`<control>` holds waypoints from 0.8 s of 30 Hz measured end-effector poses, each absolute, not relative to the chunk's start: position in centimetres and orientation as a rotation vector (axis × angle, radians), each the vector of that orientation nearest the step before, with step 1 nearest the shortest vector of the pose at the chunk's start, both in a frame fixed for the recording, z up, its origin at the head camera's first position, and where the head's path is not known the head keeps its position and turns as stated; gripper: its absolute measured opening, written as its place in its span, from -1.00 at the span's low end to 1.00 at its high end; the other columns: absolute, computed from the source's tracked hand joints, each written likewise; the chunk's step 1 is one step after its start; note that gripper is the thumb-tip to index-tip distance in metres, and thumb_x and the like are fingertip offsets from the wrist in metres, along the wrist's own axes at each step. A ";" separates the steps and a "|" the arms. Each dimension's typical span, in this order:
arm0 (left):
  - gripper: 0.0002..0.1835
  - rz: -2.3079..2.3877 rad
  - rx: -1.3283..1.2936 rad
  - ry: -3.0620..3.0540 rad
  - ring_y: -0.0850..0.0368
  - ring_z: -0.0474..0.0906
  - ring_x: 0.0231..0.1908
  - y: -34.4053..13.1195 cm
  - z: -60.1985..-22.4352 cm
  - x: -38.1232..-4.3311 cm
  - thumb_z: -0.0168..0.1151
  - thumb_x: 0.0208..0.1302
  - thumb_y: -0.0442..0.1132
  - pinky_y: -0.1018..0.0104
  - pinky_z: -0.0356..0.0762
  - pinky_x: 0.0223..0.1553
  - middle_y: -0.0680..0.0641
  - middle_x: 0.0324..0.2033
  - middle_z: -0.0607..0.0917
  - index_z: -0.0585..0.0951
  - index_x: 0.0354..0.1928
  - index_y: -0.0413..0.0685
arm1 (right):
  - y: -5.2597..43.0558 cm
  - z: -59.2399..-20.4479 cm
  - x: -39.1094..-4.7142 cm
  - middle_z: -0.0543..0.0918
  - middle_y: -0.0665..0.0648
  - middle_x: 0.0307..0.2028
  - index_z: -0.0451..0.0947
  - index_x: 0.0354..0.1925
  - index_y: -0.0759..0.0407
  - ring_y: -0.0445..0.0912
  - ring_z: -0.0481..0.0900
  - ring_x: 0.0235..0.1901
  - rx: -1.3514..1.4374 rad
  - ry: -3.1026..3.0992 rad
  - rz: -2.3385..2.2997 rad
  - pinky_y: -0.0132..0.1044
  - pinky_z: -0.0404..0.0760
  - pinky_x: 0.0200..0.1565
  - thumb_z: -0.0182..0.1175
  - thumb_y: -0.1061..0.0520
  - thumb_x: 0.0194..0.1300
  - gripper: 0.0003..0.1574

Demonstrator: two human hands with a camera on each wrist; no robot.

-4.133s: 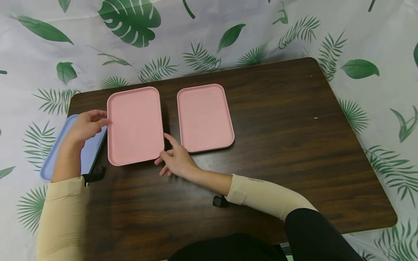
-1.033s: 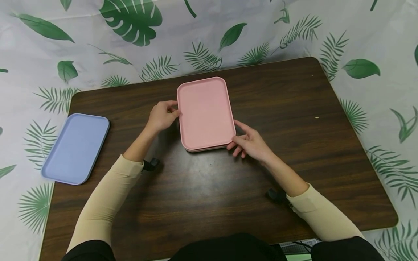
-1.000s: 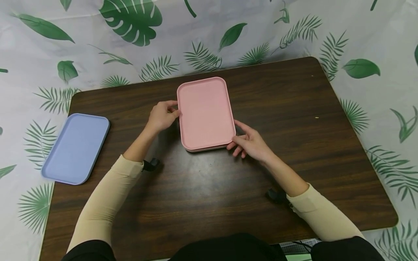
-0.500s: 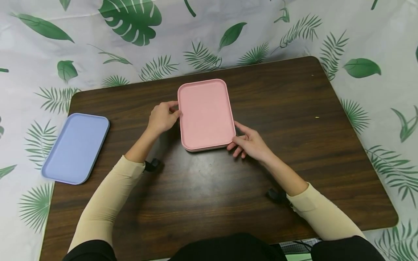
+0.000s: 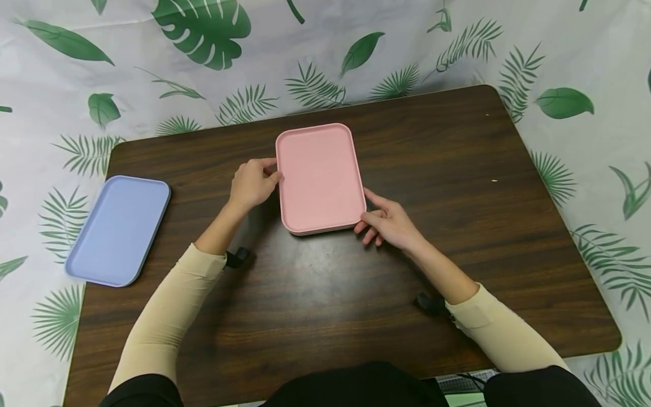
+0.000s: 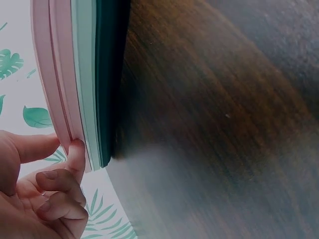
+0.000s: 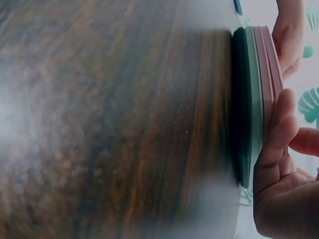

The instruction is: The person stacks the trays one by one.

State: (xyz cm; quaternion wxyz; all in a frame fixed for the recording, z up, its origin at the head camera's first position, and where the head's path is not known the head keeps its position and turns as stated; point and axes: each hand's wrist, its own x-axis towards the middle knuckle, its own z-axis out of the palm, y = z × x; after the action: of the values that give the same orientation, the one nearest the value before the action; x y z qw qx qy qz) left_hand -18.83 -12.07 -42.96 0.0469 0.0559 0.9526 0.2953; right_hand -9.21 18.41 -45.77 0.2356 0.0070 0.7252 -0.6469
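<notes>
A pink tray (image 5: 321, 178) lies on top of a stack in the middle of the table. Both wrist views show the stack from the side: pink tray edges (image 6: 60, 74) above light green ones (image 6: 84, 84), with dark green (image 6: 107, 84) at the bottom. My left hand (image 5: 252, 183) pinches the top tray's left edge between thumb and fingers. At its near right corner, my right hand (image 5: 390, 225) holds the rim, thumb on top and index finger along the side.
A light blue tray (image 5: 119, 230) sits at the table's left edge, its corner jutting past the edge; a darker side shows beneath it. The brown wooden table (image 5: 458, 226) stands against a leaf-patterned cloth (image 5: 325, 51).
Both hands have carried the pink tray from beside the blue one rightward onto the other pink tray. Over the last second it has settled slightly lower; the hands stay at its edges.
</notes>
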 end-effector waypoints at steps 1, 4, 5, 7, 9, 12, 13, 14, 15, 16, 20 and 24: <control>-0.56 0.905 0.169 2.905 0.03 0.60 -0.41 -12.1 -43.0 -18.8 0.20 0.35 -0.13 0.07 0.46 -0.38 -0.07 -0.28 0.74 0.59 0.24 -0.03 | 18.4 -45.7 -9.2 0.73 0.27 -0.37 0.04 0.53 -0.01 -0.01 0.68 -0.58 0.022 1.990 -1.777 -0.29 0.52 -0.63 0.09 0.20 0.44 -0.19; -0.56 0.921 0.170 2.899 0.02 0.59 -0.42 -12.2 -43.1 -18.8 0.19 0.35 -0.13 0.08 0.45 -0.38 -0.07 -0.29 0.73 0.58 0.25 -0.05 | 18.3 -45.6 -9.1 0.73 0.26 -0.38 0.05 0.53 -0.01 -0.01 0.68 -0.58 0.031 1.991 -1.783 -0.30 0.52 -0.63 0.09 0.20 0.44 -0.20; -0.55 0.927 0.171 2.896 0.02 0.58 -0.42 -12.2 -43.1 -18.8 0.19 0.36 -0.13 0.08 0.44 -0.38 -0.08 -0.29 0.73 0.57 0.25 -0.05 | 18.3 -45.6 -9.1 0.73 0.26 -0.38 0.05 0.53 -0.01 -0.01 0.68 -0.58 0.031 1.994 -1.781 -0.30 0.52 -0.63 0.09 0.20 0.44 -0.20; -0.55 0.939 0.170 2.889 0.02 0.58 -0.41 -12.2 -43.2 -18.7 0.18 0.36 -0.13 0.09 0.43 -0.38 -0.09 -0.29 0.73 0.56 0.26 -0.05 | 18.3 -45.6 -9.1 0.73 0.26 -0.38 0.05 0.53 -0.01 -0.01 0.68 -0.58 0.032 1.997 -1.780 -0.31 0.52 -0.64 0.08 0.20 0.44 -0.20; -0.55 0.949 0.167 2.881 0.01 0.57 -0.41 -12.4 -43.2 -18.6 0.17 0.38 -0.12 0.10 0.41 -0.38 -0.10 -0.29 0.72 0.55 0.27 -0.05 | 18.2 -45.7 -9.1 0.73 0.26 -0.37 0.04 0.53 0.00 0.00 0.68 -0.58 0.032 2.001 -1.777 -0.31 0.52 -0.64 0.08 0.20 0.44 -0.20; -0.54 0.965 0.163 2.865 0.01 0.56 -0.43 -12.5 -43.3 -18.4 0.15 0.39 -0.11 0.12 0.39 -0.41 -0.10 -0.29 0.72 0.53 0.29 -0.04 | 18.2 -45.7 -9.1 0.73 0.27 -0.37 0.03 0.53 0.02 0.00 0.68 -0.58 0.035 2.002 -1.777 -0.31 0.52 -0.64 0.08 0.19 0.44 -0.20; -0.53 0.969 0.162 2.859 0.01 0.55 -0.43 -12.5 -43.3 -18.4 0.15 0.40 -0.10 0.13 0.38 -0.41 -0.10 -0.29 0.71 0.52 0.30 -0.03 | 18.2 -45.8 -9.1 0.73 0.27 -0.37 0.03 0.53 0.03 -0.01 0.68 -0.58 0.036 2.002 -1.777 -0.31 0.52 -0.64 0.08 0.19 0.44 -0.20; -0.53 0.979 0.164 2.851 0.01 0.55 -0.43 -12.5 -43.3 -18.3 0.14 0.40 -0.10 0.13 0.38 -0.42 -0.10 -0.29 0.71 0.52 0.31 -0.03 | 18.2 -45.8 -9.1 0.73 0.28 -0.37 0.02 0.53 0.03 -0.01 0.68 -0.58 0.037 2.002 -1.777 -0.31 0.51 -0.64 0.08 0.18 0.44 -0.19; -0.52 0.989 0.166 2.843 0.01 0.55 -0.44 -12.5 -43.3 -18.2 0.14 0.40 -0.10 0.13 0.38 -0.42 -0.10 -0.29 0.71 0.51 0.31 -0.03 | 18.2 -45.8 -9.1 0.73 0.28 -0.36 0.02 0.53 0.04 -0.01 0.68 -0.58 0.038 2.002 -1.776 -0.31 0.51 -0.64 0.08 0.17 0.45 -0.19; -0.52 0.997 0.168 2.835 0.01 0.55 -0.43 -12.6 -43.3 -18.2 0.14 0.40 -0.09 0.13 0.38 -0.42 -0.10 -0.28 0.71 0.50 0.32 -0.03 | 18.2 -45.7 -9.1 0.73 0.28 -0.36 0.02 0.54 0.04 -0.01 0.68 -0.59 0.040 2.003 -1.777 -0.31 0.51 -0.64 0.08 0.17 0.45 -0.19; -0.48 1.022 0.183 2.807 -0.02 0.54 -0.40 -12.6 -43.4 -18.1 0.14 0.39 -0.09 0.13 0.38 -0.37 -0.13 -0.24 0.71 0.47 0.34 -0.05 | 18.2 -45.7 -9.0 0.73 0.28 -0.36 0.01 0.53 0.05 -0.01 0.68 -0.59 0.041 2.003 -1.784 -0.32 0.51 -0.64 0.09 0.14 0.46 -0.20; -0.46 1.042 0.191 2.785 -0.03 0.52 -0.40 -12.8 -43.5 -18.0 0.12 0.40 -0.09 0.15 0.36 -0.36 -0.16 -0.18 0.70 0.43 0.36 -0.10 | 18.2 -45.7 -8.9 0.73 0.28 -0.38 0.01 0.54 0.07 -0.02 0.67 -0.61 0.028 2.024 -1.772 -0.32 0.51 -0.64 0.09 0.12 0.47 -0.20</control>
State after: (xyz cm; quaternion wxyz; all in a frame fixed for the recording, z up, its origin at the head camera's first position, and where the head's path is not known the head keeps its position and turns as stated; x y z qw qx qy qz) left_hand -17.98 -12.75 -43.51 0.0809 0.0638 0.9315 0.3487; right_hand -8.95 18.23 -45.68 0.2237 0.0102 0.7334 -0.6419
